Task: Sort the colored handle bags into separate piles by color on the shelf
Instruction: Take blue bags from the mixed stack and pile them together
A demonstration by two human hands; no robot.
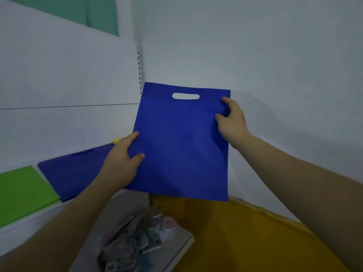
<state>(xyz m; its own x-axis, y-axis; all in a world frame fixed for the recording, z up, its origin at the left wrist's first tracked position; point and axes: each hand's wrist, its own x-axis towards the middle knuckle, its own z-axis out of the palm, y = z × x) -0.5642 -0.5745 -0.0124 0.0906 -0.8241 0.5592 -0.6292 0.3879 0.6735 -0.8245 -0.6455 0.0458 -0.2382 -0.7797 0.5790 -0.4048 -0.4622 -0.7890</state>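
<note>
Up in the middle of the view, a blue bag hangs flat in the air, held by both hands in front of the white wall, with its oval handle hole at the far, top edge. The left hand has the bag's left edge low down. Its grip is a pinch, with the thumb on the near face, the forefinger stretched along the edge and the other fingers behind the cloth. The right hand has the right edge higher up, just below the handle band. Its grip is a pinch too: thumb and forefinger press the near face with the cloth puckered between them, and the remaining fingers are hidden. To the left, on the white shelf, lies a flat blue pile, its right end covered by the left hand and the held bag. Just left of it lies a green pile, with a thin strip of bare shelf between the two. A small yellow corner shows at the far end of the blue pile, beside the left forefinger. Below the held bag, yellow cloth fills the near right; whether it is bags I cannot tell. Between the forearms a lower shelf carries a blurred heap of packets. A slotted upright runs up the corner behind the bag's top left corner, and a teal panel sits at the far left.
</note>
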